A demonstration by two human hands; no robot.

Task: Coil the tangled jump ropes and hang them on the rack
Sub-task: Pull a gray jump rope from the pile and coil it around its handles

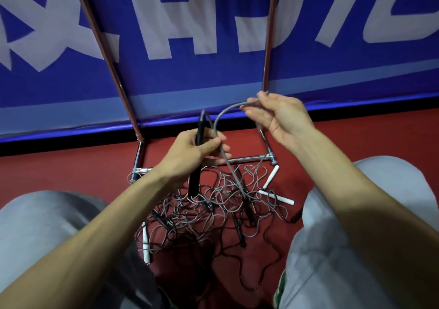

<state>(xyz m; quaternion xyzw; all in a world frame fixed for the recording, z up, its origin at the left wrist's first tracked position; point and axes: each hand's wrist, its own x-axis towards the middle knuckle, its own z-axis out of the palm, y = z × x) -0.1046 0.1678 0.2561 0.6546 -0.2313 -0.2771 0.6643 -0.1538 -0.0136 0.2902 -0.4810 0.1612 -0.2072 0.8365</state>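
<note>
Crouching over red floor (pixel 71 166), facing a blue banner (pixel 213 82) far behind the grip. Spotting the rack (pixel 249 159) just beyond and below the hands, uprights climbing past them, no coil hung on the part in view. Looking under the grip at the tangle (pixel 213 208): grey and black cords heaped together, white handles (pixel 276 198) flung out to its right.

Now the hands! Clenching a black handle (pixel 200 130) upright in the left hand (pixel 192 151), probably as the anchor for a coil. Pinching the grey cord (pixel 228 110) in the right hand (pixel 278 116), up and right of that handle, arching it over into what looks like a first loop. Running on from the left fingers straight down into the heap, so likely snagged there. Early going by the look of it: needs drawing free before any coil closes.
</note>
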